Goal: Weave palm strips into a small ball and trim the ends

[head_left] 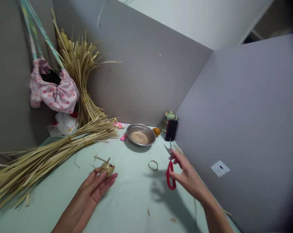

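Between the thumb and fingers of my left hand (97,187) sits a small woven straw ball (107,169), with a couple of loose strip ends poking out at its top. My right hand (185,171) grips a pair of scissors with red handles (170,176), held above the table at the right. The blades point up and away from me and look slightly parted. On the table between the two hands lies a small ring of straw strip (153,165).
Long straw bundles lie (71,145) and stand (82,77) at the left, near a hanging pink cloth bag (56,94). A metal bowl of water (140,135) stands at the back, beside pink pieces (122,138), an orange-brown ball (156,131), a phone (171,130) and a jar (164,124). Partition walls enclose the table.
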### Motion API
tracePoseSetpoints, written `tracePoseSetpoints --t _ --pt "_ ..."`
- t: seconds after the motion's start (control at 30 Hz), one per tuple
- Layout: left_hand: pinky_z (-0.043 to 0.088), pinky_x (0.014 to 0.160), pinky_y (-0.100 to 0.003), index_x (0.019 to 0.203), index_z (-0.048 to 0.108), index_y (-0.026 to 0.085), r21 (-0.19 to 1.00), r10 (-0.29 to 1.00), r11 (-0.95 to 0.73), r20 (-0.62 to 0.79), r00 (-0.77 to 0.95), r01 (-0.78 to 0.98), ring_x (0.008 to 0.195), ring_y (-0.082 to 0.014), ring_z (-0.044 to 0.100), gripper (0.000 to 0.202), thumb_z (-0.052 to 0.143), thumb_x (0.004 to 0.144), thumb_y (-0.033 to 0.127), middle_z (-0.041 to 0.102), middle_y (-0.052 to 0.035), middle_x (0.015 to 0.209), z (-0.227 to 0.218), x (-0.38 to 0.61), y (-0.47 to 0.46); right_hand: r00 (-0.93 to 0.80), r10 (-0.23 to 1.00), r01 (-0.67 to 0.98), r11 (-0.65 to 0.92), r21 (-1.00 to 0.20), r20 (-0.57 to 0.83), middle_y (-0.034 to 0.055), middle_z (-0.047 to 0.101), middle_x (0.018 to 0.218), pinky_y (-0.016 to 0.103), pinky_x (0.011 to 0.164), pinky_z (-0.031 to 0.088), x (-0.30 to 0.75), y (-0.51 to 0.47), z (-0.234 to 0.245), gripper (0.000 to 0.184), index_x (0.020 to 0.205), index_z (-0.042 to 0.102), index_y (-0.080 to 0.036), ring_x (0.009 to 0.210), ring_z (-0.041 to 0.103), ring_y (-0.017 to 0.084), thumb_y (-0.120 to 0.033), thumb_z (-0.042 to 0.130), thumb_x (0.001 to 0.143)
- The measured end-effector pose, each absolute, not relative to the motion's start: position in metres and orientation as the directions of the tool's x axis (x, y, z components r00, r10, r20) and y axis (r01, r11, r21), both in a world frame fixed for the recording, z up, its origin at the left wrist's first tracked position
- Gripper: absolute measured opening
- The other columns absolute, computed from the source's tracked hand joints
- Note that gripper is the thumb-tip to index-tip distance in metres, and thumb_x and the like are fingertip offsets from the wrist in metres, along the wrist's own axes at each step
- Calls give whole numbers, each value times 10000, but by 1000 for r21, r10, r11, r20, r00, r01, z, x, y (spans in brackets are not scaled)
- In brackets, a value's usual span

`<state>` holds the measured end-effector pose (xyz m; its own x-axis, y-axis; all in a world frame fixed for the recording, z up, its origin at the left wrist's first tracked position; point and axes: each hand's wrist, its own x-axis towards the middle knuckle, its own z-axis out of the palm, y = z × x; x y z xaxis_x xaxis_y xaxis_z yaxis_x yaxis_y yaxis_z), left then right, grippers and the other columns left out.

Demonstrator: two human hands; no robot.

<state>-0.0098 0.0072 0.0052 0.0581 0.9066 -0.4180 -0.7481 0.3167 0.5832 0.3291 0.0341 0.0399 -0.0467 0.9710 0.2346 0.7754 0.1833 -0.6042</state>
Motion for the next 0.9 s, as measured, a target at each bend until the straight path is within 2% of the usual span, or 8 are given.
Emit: tracePoseSetpoints --t 0.07,0.17,0.27,0.4,0.57,0.63,0.8,0.9 --pt "654 899 -352 971 751 128 568 902 309 -429 46 -763 1014 -275 783 107 676 904 90 814 -115 1056 7 -9 8 -176 957 696 287 -658 231 85 537 1319 429 1044 441 292 25 42 750 1453 451 -290 1146 548 264 -174 649 739" --pt "653 906 -410 1035 731 116 565 909 278 -415 24 -777 1074 -298 765 212 534 972 66 808 -164 1097 7 -9 10 -404 897 593 408 -694 182 75 556 1213 404 1010 462 236 17 43 701 1406 514 -302 1114 548 258 -146 717 753" --pt "660 888 -403 1065 724 146 581 930 241 -367 14 -778 1064 -273 768 225 527 981 77 802 -143 1143 2 -9 13 -502 855 610 454 -649 127 96 556 1172 407 976 470 199 16 37 685 1407 519 -253 1083 541 263 -168 757 770" --pt "650 911 -383 1161 714 191 554 933 243 -359 34 -796 1054 -242 767 254 549 986 111 799 -92 1158 -4 -7 11 -532 840 620 473 -626 108 112 558 1164 423 947 477 183 19 19 725 1437 497 -216 1053 539 272 -201 776 767" --pt "603 1001 -364 1331 646 252 538 921 277 -385 61 -796 1265 -255 657 384 610 965 139 736 -74 1313 -4 -4 4 -512 840 597 500 -628 181 109 581 1110 413 881 500 184 17 0 710 1457 470 -215 991 558 268 -230 748 804" --pt "591 1021 -358 1343 641 249 545 913 300 -402 70 -783 1306 -265 625 392 635 959 170 716 -81 1349 -3 -4 2 -520 832 613 521 -593 193 118 588 1106 415 863 511 185 17 -3 693 1462 460 -210 980 564 274 -237 733 826" --pt "571 1052 -362 1355 634 269 542 914 334 -386 125 -771 1354 -275 581 421 682 940 220 690 -73 1391 -5 -2 2 -538 832 729 540 -421 137 167 607 1137 419 804 541 187 18 -8 681 1485 427 -171 992 584 306 -150 669 849" --pt "574 1049 -401 1279 684 212 578 910 314 -409 66 -753 1305 -298 625 348 677 933 174 712 -107 1345 -6 -1 3 -529 825 704 559 -439 202 166 623 1127 387 789 550 191 18 -12 669 1502 378 -150 958 599 279 -110 610 876"
